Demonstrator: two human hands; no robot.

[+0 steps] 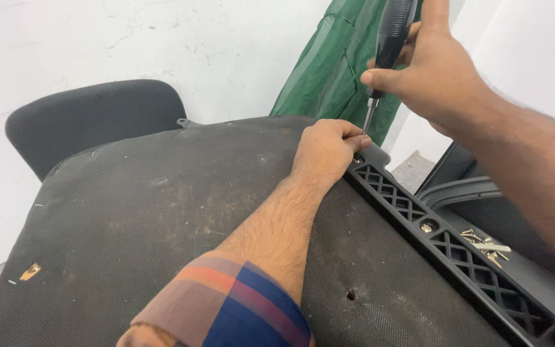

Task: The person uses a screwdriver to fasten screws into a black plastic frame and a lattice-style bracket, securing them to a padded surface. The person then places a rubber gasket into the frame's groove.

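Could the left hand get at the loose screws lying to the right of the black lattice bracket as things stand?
Probably yes. The left hand rests at the black lattice bracket's far end, and the loose screws lie uncovered just beyond it, though the right forearm hangs above that side.

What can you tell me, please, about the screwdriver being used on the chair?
The screwdriver has a black ribbed handle and a thin bare-metal shaft. It stands nearly upright, tip down at the far end of the black lattice bracket. The right hand wraps the handle; the left hand pinches around the tip. The tip itself is hidden.
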